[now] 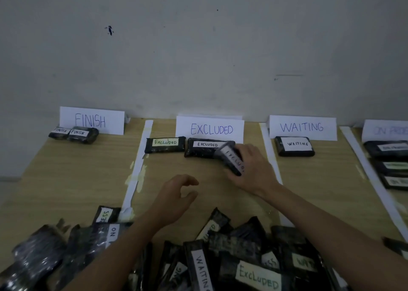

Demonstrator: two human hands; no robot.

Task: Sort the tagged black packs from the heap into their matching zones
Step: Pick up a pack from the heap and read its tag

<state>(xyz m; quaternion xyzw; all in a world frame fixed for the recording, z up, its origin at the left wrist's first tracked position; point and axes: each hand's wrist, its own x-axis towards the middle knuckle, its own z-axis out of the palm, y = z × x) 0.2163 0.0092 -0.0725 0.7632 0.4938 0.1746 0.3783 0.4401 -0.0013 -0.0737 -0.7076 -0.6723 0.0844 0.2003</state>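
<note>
Nearest edge: heap (220, 253) of tagged black packs on the wooden table (72, 176), visible tags reading WAITING, EXCLUDED and part of ON PROGRESS. Left hand (176, 197) hovers just beyond the heap, fingers loosely curled, holding nothing. Right hand (249, 171) reaches further in and grips a tilted pack (231, 160), tag blurred but apparently EXCLUDED, its far end over the right end of the second EXCLUDED pack (206, 148). Another EXCLUDED pack (165, 144) lies just left of that one. White strips (136, 164) divide the table into zones. Far row, against the wall: FINISH sign (92, 120) with 2 packs (74, 134), EXCLUDED sign (210, 128), WAITING sign (302, 127) with 1 pack (295, 146), and a blurred sign (386, 130) at right with 3 stacked packs (389, 164).
</note>
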